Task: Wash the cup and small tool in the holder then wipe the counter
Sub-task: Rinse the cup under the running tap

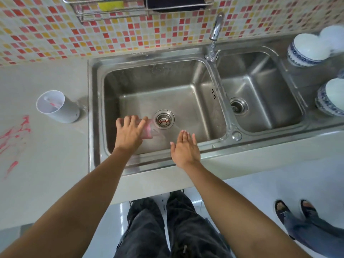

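the cup [149, 130], clear with a pink tint, is tipped on its side low in the large left basin of the sink [186, 75], its mouth toward the drain strainer [164, 119] just beside it. the left hand [129, 132] covers the cup from above, fingers [133, 121] curled around its body and gripping it. the right hand [184, 148] hovers above the near edge of the same basin, flat and empty, fingers [185, 136] straight and pressed together, apart from the cup.

on the tabletop [46, 155] left of the sink stands the white holder [56, 107], leaning in this view, with a small pale tool [50, 101] marked pink inside it. pink smears [15, 138] streak the tabletop nearer the left edge. the faucet [215, 34] rises behind the divider between the two basins. blue-patterned white bowls [305, 50] sit upside down to the right of the sink. a metal rack [137, 6] with a yellow sponge [110, 5] hangs on the mosaic tile wall.
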